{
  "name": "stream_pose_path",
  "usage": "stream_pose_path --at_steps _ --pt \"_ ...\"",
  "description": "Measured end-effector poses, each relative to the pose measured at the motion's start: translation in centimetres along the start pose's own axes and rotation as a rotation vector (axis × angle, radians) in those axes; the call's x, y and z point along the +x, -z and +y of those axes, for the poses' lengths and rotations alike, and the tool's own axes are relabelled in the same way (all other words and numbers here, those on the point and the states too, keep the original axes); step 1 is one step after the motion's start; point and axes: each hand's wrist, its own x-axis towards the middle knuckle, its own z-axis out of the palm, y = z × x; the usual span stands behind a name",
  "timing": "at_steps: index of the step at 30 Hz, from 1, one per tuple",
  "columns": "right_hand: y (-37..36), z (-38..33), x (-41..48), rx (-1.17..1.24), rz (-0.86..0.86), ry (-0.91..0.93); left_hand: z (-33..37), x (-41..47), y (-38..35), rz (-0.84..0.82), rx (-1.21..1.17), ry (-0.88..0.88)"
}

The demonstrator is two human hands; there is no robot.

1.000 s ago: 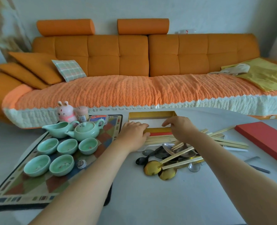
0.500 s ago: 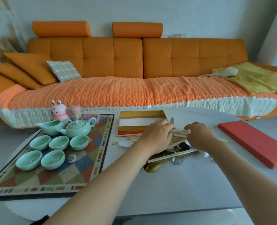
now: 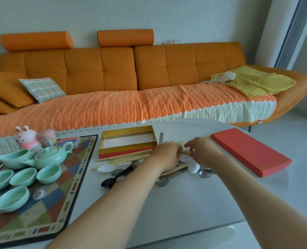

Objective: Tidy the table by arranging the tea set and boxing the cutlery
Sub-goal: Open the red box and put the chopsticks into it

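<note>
An open gold-lined box [image 3: 127, 141] with a red base stands empty at the table's far middle. In front of it lies a heap of cutlery: wooden chopsticks [image 3: 125, 156], white, black and metal spoons [image 3: 111, 168]. My left hand [image 3: 167, 153] and my right hand [image 3: 201, 150] meet over the right end of the chopsticks, fingers curled around them. The red box lid [image 3: 249, 153] lies to the right. A green teapot [image 3: 50, 156], pitcher [image 3: 14, 159] and several green cups [image 3: 48, 173] sit on the patterned mat [image 3: 62, 194] at left.
A pink rabbit figure [image 3: 26, 138], a small jar [image 3: 47, 137] and a blue packet [image 3: 68, 141] stand at the mat's far edge. An orange sofa [image 3: 131, 83] runs behind the white table [image 3: 185, 203], whose front edge is close below.
Both hands have slid right from the box to the chopsticks' right ends and closed together on them. The view has swung right.
</note>
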Motion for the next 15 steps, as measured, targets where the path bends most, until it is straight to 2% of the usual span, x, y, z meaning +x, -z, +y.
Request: stream_pose_path --at_steps 4,10,12,15 --pt "-0.3 0.5 0.5 0.007 -0.005 0.005 -0.5 0.5 -0.4 0.039 0.008 0.004" --pt "-0.1 -0.3 0.7 -0.113 -0.039 0.037 -1.1 0.3 0.1 0.069 -0.082 -0.019" --pt "-0.1 -0.5 0.8 -0.122 -0.002 0.066 -1.3 0.0 0.5 0.093 -0.083 -0.033" --pt "0.1 -1.0 0.9 0.007 0.118 0.132 -2.1 -0.3 1.5 0.223 -0.048 -0.044"
